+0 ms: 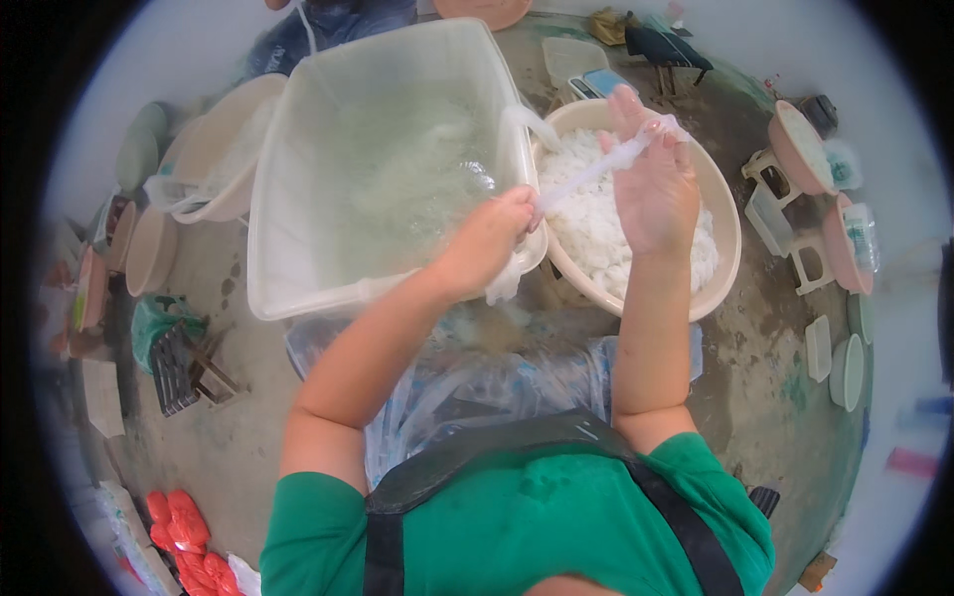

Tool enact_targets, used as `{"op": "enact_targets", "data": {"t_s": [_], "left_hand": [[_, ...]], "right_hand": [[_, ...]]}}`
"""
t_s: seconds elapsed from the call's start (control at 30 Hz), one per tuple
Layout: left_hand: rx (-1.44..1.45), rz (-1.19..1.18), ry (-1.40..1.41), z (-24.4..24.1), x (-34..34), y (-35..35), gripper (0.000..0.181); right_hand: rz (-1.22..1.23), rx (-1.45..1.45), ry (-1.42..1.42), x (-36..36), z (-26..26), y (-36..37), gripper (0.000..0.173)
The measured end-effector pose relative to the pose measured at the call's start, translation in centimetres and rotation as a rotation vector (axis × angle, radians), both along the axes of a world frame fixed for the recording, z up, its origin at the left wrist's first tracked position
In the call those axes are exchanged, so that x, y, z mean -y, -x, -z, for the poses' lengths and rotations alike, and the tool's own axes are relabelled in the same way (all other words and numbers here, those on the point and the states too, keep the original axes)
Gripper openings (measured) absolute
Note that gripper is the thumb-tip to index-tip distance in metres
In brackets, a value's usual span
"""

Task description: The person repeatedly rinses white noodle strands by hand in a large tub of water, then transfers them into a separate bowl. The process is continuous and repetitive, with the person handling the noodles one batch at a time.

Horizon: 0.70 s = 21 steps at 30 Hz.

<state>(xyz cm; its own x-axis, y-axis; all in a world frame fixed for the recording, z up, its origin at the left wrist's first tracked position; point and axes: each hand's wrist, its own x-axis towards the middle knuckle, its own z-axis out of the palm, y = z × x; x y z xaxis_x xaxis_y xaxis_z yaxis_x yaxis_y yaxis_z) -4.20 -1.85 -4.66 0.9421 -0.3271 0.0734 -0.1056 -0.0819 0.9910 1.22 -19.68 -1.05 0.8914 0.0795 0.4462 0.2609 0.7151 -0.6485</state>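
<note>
My left hand point(492, 235) is closed on one end of a wet, translucent white strip point(589, 173) at the right rim of a large white plastic tub point(262, 231) of cloudy water. The strip stretches across to my right hand point(657, 179), raised palm up with fingers spread, where its other end lies bunched at the fingers. Beneath my right hand stands a round cream basin point(727, 246) filled with a fluffy white wet mass point(581, 223). More white material hangs over the tub's right rim and near its front right corner.
Another person's dark-clothed legs point(358, 22) are behind the tub. Cream basins point(250, 100) stand at the left, near a small folding stool point(175, 369). A blue scale point(605, 82) is behind the round basin. Pink basins point(801, 149) on white stools line the right wall. Red bags point(182, 521) lie lower left.
</note>
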Motion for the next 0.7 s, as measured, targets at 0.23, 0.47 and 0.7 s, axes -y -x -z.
{"op": "enact_targets", "data": {"t_s": [0.23,0.47,0.7], "left_hand": [[-0.148,-0.626,0.705,-2.1,0.2,-5.2,0.019],[-0.559,-0.654,1.140,4.3,-2.3,3.6,0.013],[-0.742,-0.876,0.819,12.0,-0.3,9.4,0.021]], "right_hand": [[-0.217,0.255,0.131,-0.4,-2.4,2.7,0.015],[0.757,0.306,1.675,1.9,10.1,3.7,0.017],[0.105,-0.124,1.350,-1.0,16.4,7.5,0.017]]}}
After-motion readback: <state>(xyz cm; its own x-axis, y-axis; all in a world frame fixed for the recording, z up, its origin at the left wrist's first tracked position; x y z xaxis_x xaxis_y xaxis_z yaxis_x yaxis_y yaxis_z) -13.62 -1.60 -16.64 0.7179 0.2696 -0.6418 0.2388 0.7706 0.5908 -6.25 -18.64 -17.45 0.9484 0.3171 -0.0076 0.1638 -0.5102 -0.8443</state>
